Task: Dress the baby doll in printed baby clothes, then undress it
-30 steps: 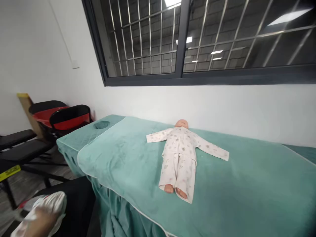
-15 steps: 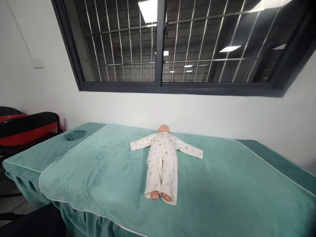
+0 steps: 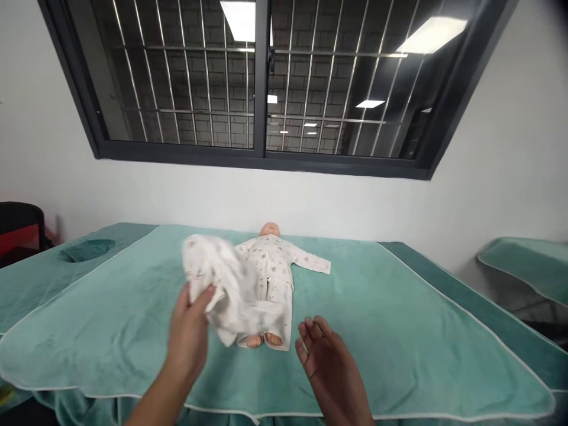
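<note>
Holding 1 white cloth [image 3: 224, 273] in curled fingers, the left hand [image 3: 189, 334] is near the doll [image 3: 269, 257]; the right hand [image 3: 327, 358], fingers extended, bare, is above the bed [image 3: 399, 337].

This seemed a care-training room. A massage bed [image 3: 377, 331] with a face hole [image 3: 86, 251] carried a doll [image 3: 271, 259] near its far edge.

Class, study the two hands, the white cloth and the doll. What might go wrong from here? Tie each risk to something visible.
1. Only the left hand grips the bunched white cloth, so its loose end could flop or tangle; the right hand is open and holds nothing.
2. The cloth hides part of the doll from this view, so a sleeve or trouser leg might be snagged unseen.
</note>
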